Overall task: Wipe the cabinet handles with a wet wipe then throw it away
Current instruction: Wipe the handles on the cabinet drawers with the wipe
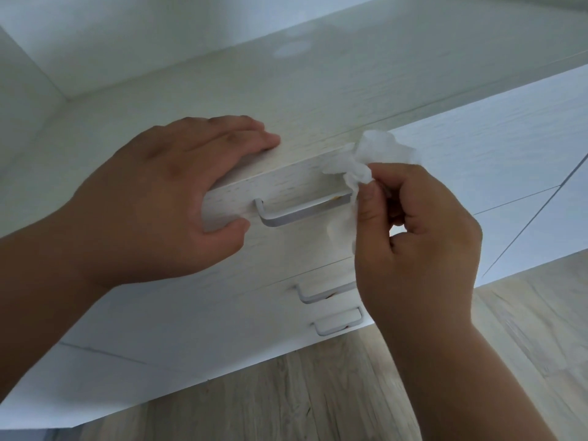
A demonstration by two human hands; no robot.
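- Pale wood-grain floor point(286, 393) is seen across the bottom of the frame and up the lower right side, nearest to the camera.
- Two bare forearms are seen entering from the lower left and the lower right corners.
- A white cabinet point(159, 329) with a faint grain is viewed from above, so that its front slopes down toward the floor.
- At the lower centre, the bottom handle point(337, 324) and, just above it, the middle handle point(321, 296) are seen as slim white bars; the right end of each is hidden behind the right wrist.
- At the centre of the frame, the top handle point(299, 214) is fixed to the uppermost drawer front point(286, 183).
- The left hand point(165, 198) is spread wide over the cabinet's front edge at centre left: its fingers are laid fairly straight on the cabinet top point(286, 100), and its thumb is pressed against the front just beside the left end of the top handle.
- The wet wipe point(375, 157) is pinched between the thumb and curled fingers of the right hand point(420, 243), at centre right.
- The wet wipe is held at the right end of the top handle, which it covers; one crumpled part is bunched above the fingers and another part hangs below them against the drawer front.
- A second white unit point(509, 154) with thin dark seams is seen to the right, behind the right hand.
- Farthest off, a plain white wall point(159, 27) is met by the cabinet top along the upper part of the frame.
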